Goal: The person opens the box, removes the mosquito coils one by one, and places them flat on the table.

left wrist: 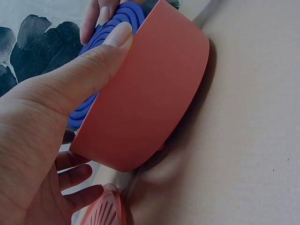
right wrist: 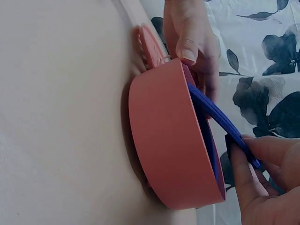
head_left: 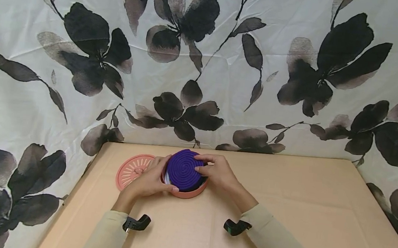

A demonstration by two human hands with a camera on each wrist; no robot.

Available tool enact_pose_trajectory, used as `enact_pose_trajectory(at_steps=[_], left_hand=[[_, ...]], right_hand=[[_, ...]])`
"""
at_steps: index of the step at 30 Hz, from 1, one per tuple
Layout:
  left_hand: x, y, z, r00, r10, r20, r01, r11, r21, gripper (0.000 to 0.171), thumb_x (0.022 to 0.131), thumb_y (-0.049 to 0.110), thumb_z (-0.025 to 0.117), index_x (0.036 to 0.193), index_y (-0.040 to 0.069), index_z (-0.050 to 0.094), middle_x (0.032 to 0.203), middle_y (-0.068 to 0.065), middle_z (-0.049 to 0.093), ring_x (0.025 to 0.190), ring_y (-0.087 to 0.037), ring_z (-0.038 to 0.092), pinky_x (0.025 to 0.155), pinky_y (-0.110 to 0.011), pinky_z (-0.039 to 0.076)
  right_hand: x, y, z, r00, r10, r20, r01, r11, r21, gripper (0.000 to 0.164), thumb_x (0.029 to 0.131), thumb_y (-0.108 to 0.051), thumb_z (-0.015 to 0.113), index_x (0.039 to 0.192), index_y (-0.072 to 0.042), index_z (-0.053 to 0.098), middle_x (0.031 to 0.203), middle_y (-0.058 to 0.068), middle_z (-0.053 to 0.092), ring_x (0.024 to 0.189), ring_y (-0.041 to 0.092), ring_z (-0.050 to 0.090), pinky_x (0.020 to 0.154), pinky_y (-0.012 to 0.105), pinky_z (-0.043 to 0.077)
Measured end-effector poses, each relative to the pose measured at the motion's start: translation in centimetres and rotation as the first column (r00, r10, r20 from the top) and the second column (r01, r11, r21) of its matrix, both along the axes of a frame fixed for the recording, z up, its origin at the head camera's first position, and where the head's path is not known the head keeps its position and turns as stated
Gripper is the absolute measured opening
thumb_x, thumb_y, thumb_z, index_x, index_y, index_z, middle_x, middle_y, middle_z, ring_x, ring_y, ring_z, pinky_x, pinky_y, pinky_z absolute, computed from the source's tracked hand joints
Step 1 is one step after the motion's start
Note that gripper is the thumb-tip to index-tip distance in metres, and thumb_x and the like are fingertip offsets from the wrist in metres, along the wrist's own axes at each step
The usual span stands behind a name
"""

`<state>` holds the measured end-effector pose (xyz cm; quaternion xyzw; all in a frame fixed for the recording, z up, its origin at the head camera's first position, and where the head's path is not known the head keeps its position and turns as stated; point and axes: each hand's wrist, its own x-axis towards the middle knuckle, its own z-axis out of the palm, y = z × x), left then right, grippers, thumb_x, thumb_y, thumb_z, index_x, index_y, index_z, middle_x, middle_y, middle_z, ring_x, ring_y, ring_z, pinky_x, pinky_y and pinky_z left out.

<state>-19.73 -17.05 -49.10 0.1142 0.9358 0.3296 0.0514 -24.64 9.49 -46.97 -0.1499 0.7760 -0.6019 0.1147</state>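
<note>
A round coral container (head_left: 188, 195) stands on the table, and a purple-blue spiral-ribbed coaster (head_left: 184, 169) is at its mouth. In the right wrist view the coaster (right wrist: 219, 116) is tilted, one edge inside the container (right wrist: 164, 136) and the other raised past the rim. My right hand (head_left: 218, 172) pinches that raised edge between thumb and fingers. My left hand (head_left: 151, 179) grips the container's left side, its thumb over the rim in the left wrist view. More blue shows deeper inside, and something dark shows by the right fingertips.
A coral slotted round lid (head_left: 130, 170) lies on the table just left of the container, partly behind the left hand. The light tan table (head_left: 286, 199) meets a floral cloth (head_left: 244, 117) at its back edge. Black bands with small devices (head_left: 137, 222) sit on both wrists.
</note>
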Motion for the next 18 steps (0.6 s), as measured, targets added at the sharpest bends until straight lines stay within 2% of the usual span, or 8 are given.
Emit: enact_pose_trajectory(at_steps=[5,13,18], left_hand=[[0.2,-0.1,0.1,1.0,-0.007,0.0,0.007,1.0,0.002,0.124,0.065,0.067,0.086,0.162,0.021,0.023,0.143,-0.008,0.039,0.134,-0.028,0.037,0.112,-0.057,0.036],[0.5,-0.3,0.1,1.0,-0.026,-0.004,0.026,1.0,-0.004,0.125,0.066,0.066,0.086,0.162,0.019,0.023,0.142,-0.008,0.039,0.133,-0.027,0.037,0.113,-0.055,0.035],[0.8,-0.5,0.0,1.0,-0.023,-0.004,0.023,1.0,0.004,0.123,0.066,0.066,0.087,0.161,0.022,0.023,0.143,-0.008,0.039,0.133,-0.028,0.038,0.112,-0.056,0.037]], right_hand=[[0.3,0.4,0.2,1.0,-0.014,0.011,0.014,1.0,-0.024,0.036,0.086,-0.006,0.08,0.121,-0.015,0.076,0.116,0.01,0.069,0.099,0.021,0.071,0.081,0.033,0.06],[1.0,1.1,0.5,1.0,-0.015,0.017,0.016,0.999,-0.047,0.039,0.087,-0.005,0.079,0.125,-0.013,0.073,0.117,0.012,0.07,0.095,0.021,0.073,0.08,0.034,0.06],[1.2,1.5,0.8,1.0,-0.014,0.01,0.015,0.999,-0.052,0.041,0.086,-0.006,0.079,0.126,-0.012,0.073,0.118,0.013,0.07,0.096,0.02,0.073,0.081,0.032,0.06]])
